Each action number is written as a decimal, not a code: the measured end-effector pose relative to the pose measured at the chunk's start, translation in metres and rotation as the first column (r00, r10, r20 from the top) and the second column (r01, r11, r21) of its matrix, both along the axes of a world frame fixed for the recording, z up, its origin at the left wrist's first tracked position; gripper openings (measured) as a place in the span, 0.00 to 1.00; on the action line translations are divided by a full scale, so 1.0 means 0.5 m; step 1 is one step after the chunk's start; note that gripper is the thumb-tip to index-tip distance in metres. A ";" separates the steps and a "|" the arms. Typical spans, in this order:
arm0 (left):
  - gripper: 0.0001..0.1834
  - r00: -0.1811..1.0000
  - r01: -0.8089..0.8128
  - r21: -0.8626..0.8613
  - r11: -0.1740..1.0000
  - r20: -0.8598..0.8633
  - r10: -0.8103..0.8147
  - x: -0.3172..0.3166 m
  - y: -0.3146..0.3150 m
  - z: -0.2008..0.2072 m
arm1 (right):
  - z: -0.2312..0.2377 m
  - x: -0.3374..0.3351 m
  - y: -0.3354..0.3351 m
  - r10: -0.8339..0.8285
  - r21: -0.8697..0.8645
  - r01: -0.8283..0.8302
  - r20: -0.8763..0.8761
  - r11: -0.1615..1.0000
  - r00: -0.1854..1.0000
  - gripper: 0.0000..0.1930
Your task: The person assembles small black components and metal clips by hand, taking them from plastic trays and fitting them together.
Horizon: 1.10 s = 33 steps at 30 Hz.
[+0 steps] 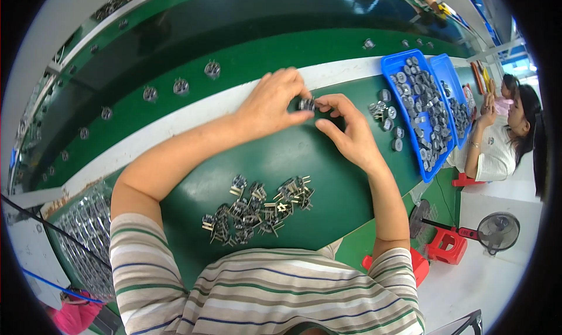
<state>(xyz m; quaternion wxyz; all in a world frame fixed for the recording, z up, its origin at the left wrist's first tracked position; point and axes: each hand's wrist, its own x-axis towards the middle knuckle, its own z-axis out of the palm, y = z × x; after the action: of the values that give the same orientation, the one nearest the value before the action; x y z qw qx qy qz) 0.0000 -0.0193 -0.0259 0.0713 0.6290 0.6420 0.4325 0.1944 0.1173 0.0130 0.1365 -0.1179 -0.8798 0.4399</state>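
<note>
Over the green table, my left hand (276, 98) is closed, with thumb and index finger around a small dark round plug part (306, 104). My right hand (349, 130) is just to its right, its thumb and index finger apart. The right index fingertip is close to the part; whether it touches cannot be made out. Nearer my body lies a loose pile of dark plug parts with brass-coloured prongs (246, 215). To the right of my right hand are several grey round caps (387, 124) and a small cluster of pronged pieces (377, 109).
A blue tray (426, 174) of grey caps stands at the right, with a second blue tray (443, 60) beyond. Past a white ledge (205, 108), a green belt (246, 60) carries spaced round parts. Clear packed parts (88, 241) lie left. A co-worker (497, 142) sits right, near a fan (497, 232).
</note>
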 end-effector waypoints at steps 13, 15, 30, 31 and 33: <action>0.15 0.752 -0.444 -0.003 0.896 -0.544 0.371 -0.148 -0.006 0.015 | 0.063 0.117 -0.321 0.588 0.615 -0.572 0.208 0.543 0.781 0.33; 0.16 0.705 -0.482 0.052 0.874 -0.569 0.423 -0.148 -0.004 0.012 | 0.043 0.097 -0.355 0.698 0.692 -0.576 0.145 0.435 0.701 0.29; 0.31 0.869 -0.221 0.125 0.967 -0.425 0.253 -0.037 -0.014 0.046 | 0.012 0.095 -0.265 0.459 0.641 -0.314 -0.068 0.701 0.886 0.28; 0.30 0.894 -0.178 0.102 0.979 -0.398 0.204 -0.028 -0.016 0.043 | 0.035 0.097 -0.221 0.364 0.636 -0.234 -0.079 0.735 0.928 0.27; 0.29 0.907 -0.112 0.094 0.989 -0.398 0.140 -0.002 -0.005 0.040 | 0.075 0.104 -0.112 0.084 0.632 0.018 -0.132 0.775 0.988 0.24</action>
<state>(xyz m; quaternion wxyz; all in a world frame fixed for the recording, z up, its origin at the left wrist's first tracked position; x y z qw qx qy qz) -0.0008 -0.0218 -0.0058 -0.1124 0.6640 0.6668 0.3192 0.2463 0.0611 0.0503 0.2271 -0.0159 -0.9651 0.1295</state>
